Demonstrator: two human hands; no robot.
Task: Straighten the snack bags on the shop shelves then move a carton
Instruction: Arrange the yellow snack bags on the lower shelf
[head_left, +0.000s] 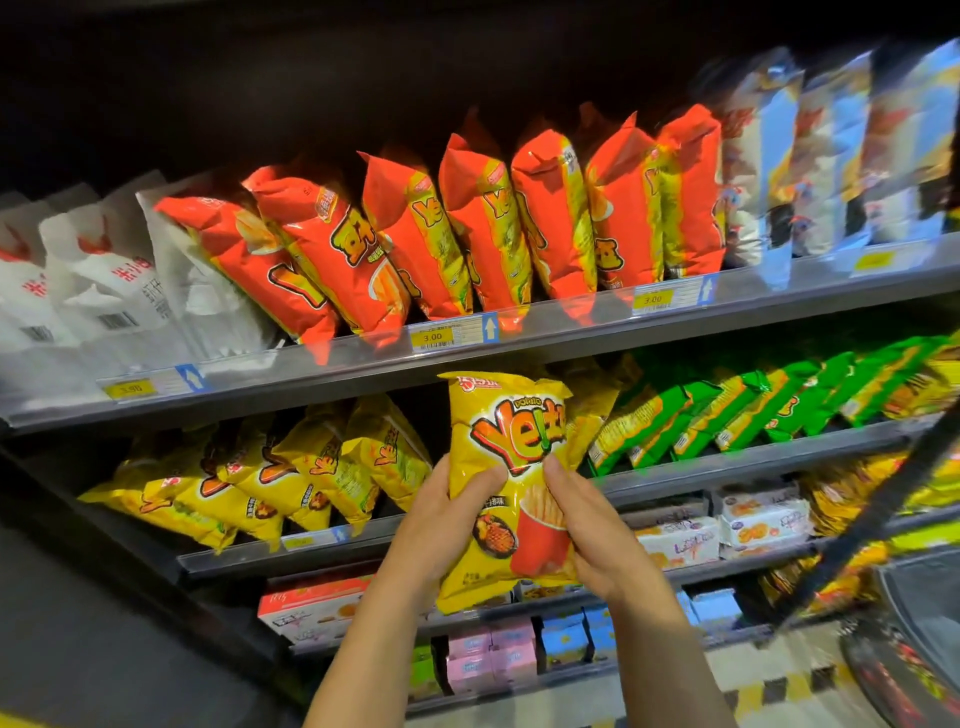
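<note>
I hold a yellow snack bag (506, 467) upright in front of the second shelf, its front facing me. My left hand (441, 519) grips its left edge with the thumb on the front. My right hand (587, 525) grips its right side, thumb pressed on the front. Behind the bag, a row of yellow snack bags (270, 483) leans to the left on the second shelf (311, 558). Red snack bags (467, 234) stand tilted on the shelf above (545, 343).
White bags (93, 280) fill the upper shelf's left end, silver-blue bags (831, 156) its right end. Green bags (753, 410) lie right of the yellow ones. Small cartons (519, 654) and boxed snacks (727, 525) sit on lower shelves. A dark bar (872, 499) crosses at right.
</note>
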